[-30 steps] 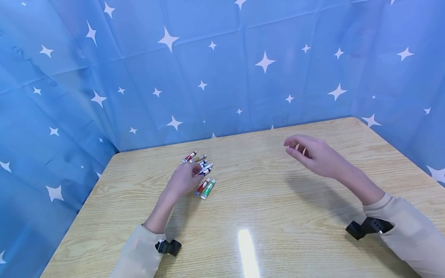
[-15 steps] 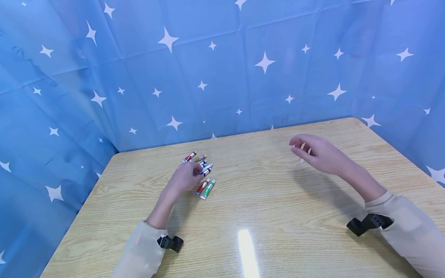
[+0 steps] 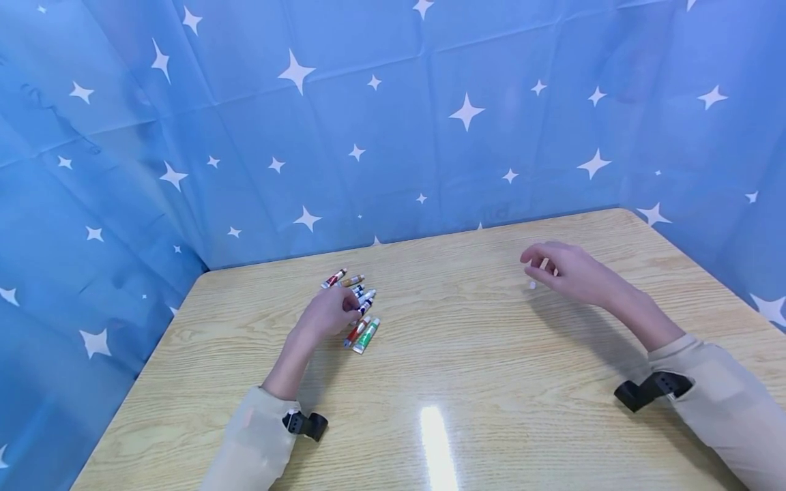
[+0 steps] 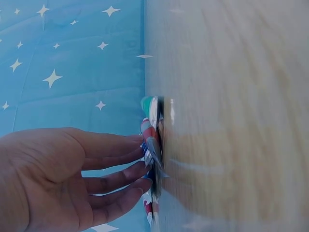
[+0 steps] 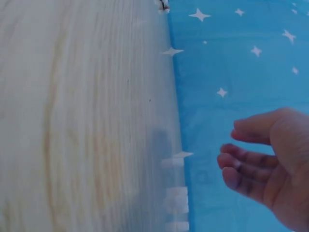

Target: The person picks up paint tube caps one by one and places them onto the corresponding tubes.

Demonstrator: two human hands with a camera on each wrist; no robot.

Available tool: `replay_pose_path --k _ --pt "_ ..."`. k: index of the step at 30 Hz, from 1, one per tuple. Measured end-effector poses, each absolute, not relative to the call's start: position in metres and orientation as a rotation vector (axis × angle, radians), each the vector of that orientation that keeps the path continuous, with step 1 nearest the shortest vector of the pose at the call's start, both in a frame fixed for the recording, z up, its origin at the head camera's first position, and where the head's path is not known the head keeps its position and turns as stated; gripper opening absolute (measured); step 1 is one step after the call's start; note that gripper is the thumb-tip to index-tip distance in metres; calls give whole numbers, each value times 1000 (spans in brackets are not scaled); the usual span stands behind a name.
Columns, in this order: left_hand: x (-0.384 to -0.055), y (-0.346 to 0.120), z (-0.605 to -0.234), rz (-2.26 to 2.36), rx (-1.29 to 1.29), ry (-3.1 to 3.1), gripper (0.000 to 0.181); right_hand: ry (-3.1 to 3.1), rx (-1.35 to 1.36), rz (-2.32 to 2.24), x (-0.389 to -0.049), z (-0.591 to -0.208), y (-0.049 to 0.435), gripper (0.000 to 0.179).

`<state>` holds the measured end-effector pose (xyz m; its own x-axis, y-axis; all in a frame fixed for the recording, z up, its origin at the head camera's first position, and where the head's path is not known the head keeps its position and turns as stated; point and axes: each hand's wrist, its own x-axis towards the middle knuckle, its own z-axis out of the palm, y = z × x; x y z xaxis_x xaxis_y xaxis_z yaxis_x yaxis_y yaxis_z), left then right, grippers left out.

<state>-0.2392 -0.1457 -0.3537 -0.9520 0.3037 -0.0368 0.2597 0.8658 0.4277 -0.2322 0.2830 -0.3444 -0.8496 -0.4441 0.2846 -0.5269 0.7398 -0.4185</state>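
Observation:
My left hand (image 3: 327, 314) reaches over a cluster of small paint tubes, its thumb and relaxed fingers at a dark-blue-labelled tube (image 3: 366, 306). A white tube (image 3: 367, 296) lies just beside that one. Toward me lie a red tube (image 3: 357, 332) and a green tube (image 3: 367, 335), side by side. Beyond the fingers are a dark red tube (image 3: 334, 277) and a gold tube (image 3: 353, 280). In the left wrist view the fingertips meet the tubes. My right hand (image 3: 568, 273) hovers above the table, fingers loosely curved around nothing. Near its thumb shows a small white piece (image 3: 532, 285).
The light wooden table (image 3: 467, 354) spreads out in front of me, its back edge meeting a blue curtain (image 3: 393, 123) with white stars. Each sleeve carries a black wrist camera, such as the left wrist camera (image 3: 305, 425). Light glares off the near tabletop.
My right hand has drifted to the right, and the small white piece below it has come into view. My left hand stays at the tubes, its thumb slightly lower, while its forearm shifts a little.

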Motion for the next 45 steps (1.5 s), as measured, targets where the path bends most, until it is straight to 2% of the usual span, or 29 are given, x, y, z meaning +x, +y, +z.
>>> replay_pose_path --k 8,28,34,45 --pt "-243 -143 -354 610 422 2932 7 -2858 778 723 -239 -353 289 19" --pt "-243 -141 -353 537 375 2894 6 -2944 860 639 -247 -364 293 10" --pt "-243 -141 -352 540 364 2883 9 -2973 859 664 -248 -365 294 4" --pt "-242 -139 -352 571 351 2826 14 -3001 828 696 -245 -360 293 6"
